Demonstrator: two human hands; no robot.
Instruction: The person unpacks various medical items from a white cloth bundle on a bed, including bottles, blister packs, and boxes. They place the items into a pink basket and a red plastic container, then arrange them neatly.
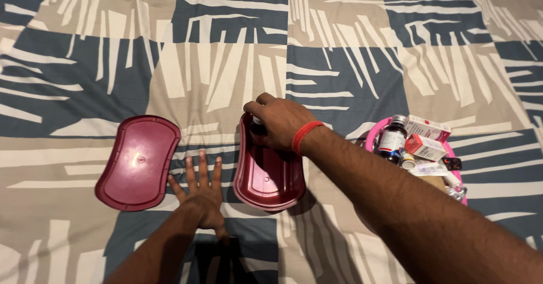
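A dark red open box (266, 179) lies on a patterned bedsheet, and its matching lid (137, 162) rests to the left. My right hand (280, 123), with a red wristband, is closed over a small dark bottle (258, 127) at the far end of the box. My left hand (202, 193) lies flat on the sheet between the lid and the box, fingers spread, holding nothing.
A pink basket (372, 138) at the right holds a brown medicine bottle (391, 140), small red and white cartons (425, 137) and other packets. The sheet (226, 69) has beige, white and grey-blue blocks.
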